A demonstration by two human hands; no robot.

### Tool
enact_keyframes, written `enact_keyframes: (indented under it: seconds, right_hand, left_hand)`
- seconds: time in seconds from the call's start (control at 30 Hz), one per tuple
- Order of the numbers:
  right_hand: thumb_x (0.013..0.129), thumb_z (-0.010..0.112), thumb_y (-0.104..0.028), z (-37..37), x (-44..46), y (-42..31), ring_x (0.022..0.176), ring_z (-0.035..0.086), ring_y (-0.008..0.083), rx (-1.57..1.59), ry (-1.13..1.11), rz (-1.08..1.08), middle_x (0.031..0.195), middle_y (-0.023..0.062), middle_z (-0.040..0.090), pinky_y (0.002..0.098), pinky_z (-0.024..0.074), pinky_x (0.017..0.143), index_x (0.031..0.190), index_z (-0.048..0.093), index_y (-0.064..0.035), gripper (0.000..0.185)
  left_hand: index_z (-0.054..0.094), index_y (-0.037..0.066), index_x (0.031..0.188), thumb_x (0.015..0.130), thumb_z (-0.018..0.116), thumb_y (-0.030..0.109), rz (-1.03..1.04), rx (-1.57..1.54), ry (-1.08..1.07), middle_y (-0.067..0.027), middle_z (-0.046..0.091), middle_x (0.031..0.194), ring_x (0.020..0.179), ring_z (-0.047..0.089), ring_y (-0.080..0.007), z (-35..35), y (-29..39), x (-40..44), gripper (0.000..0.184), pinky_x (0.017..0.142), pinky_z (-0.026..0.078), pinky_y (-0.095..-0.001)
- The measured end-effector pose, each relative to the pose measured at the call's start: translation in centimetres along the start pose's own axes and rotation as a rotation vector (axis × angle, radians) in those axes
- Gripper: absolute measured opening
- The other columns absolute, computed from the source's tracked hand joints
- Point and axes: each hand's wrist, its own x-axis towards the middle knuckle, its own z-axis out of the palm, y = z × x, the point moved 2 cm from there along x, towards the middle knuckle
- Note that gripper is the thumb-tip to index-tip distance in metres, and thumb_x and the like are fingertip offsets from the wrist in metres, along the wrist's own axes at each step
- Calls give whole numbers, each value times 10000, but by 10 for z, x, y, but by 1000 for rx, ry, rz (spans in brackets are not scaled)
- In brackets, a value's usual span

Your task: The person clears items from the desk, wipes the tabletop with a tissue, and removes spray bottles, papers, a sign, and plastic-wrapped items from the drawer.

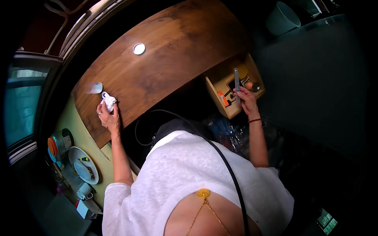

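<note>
My left hand (108, 116) rests at the left end of the wooden tabletop (173, 43), its fingers closed around a crumpled white thing (109, 103) with a loop at its top. Just beyond it lies a pale, translucent cup-like piece (95, 88), partly blurred. A round white lid (139, 48) with a dark rim sits further back on the wood. On the other side, my right hand (247, 100) pinches a slim grey metallic tool (237, 80), held upright over the open drawer (215, 95). What kind of tool it is, I cannot make out.
The drawer holds an orange-and-white packet (223, 98), a dark-ended round container (254, 86) and other small items. At left stand a jar with an orange lid (52, 146), a plate (94, 179) with tools and a mug (84, 191). A black cable (214, 147) crosses my body.
</note>
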Motion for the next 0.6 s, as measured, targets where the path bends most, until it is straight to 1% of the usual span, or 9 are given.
enact_keyframes:
  seconds: [0.07,0.17,0.23,0.33,0.4,0.43,0.5,0.53,0.6]
  right_hand:
    - [774,629,-8,-36,7,14,821,599,136,-298,197,-62,933,101,633,235,481,734,1098,555,47,337]
    - [749,657,-15,-57,26,35,818,596,127,-397,235,-49,925,89,630,227,476,718,1081,566,47,349]
    - [749,662,-20,-56,53,52,826,594,126,-350,199,-24,935,83,627,228,474,713,1075,569,35,344]
    - [743,652,-32,-47,99,69,838,596,151,-360,99,-89,933,92,629,253,476,712,1052,574,23,323]
    - [731,642,-64,-37,124,66,861,611,231,-565,144,-301,928,145,632,309,479,737,1039,561,30,332]
    - [731,642,-64,-31,130,60,861,611,231,-559,137,-300,928,145,632,309,479,737,1039,561,30,332]
    - [724,623,-96,-21,136,41,890,605,319,-955,268,-374,932,201,621,355,469,769,1035,547,43,349]
    - [736,608,-111,-11,134,30,914,590,354,-968,228,-395,952,220,612,372,459,783,1031,542,46,340]
    - [741,600,-105,-5,140,28,914,591,351,-918,250,-411,951,217,614,369,460,778,1029,544,43,329]
  left_hand:
    - [542,86,1148,747,690,308,0,-29,7,-139,484,1167,1039,505,-327,2,-3,-1,482,830,440,-413]
    - [542,95,1149,752,684,312,-57,14,24,-138,483,1166,1035,505,-327,-1,4,-3,474,827,440,-415]
    - [541,100,1152,753,682,314,-48,18,35,-137,482,1164,1032,505,-328,0,3,-2,474,825,440,-417]
    - [537,101,1156,753,680,309,-22,40,-29,-135,472,1181,1030,505,-334,0,5,-2,475,824,440,-421]
    - [550,81,1120,749,674,280,-43,37,48,-138,508,1123,1002,512,-326,-2,10,-3,439,819,436,-414]
    - [550,81,1120,749,674,280,-43,45,52,-138,508,1123,1002,512,-326,0,6,-3,439,819,436,-414]
    - [536,124,1154,771,651,332,9,88,10,-112,484,1182,989,534,-325,5,-3,-2,450,809,443,-419]
    - [535,120,1151,777,644,333,22,88,12,-111,484,1186,988,534,-327,4,-1,-2,444,810,441,-422]
    - [535,117,1148,778,643,330,11,65,2,-112,487,1181,988,534,-328,2,3,-2,440,810,440,-422]
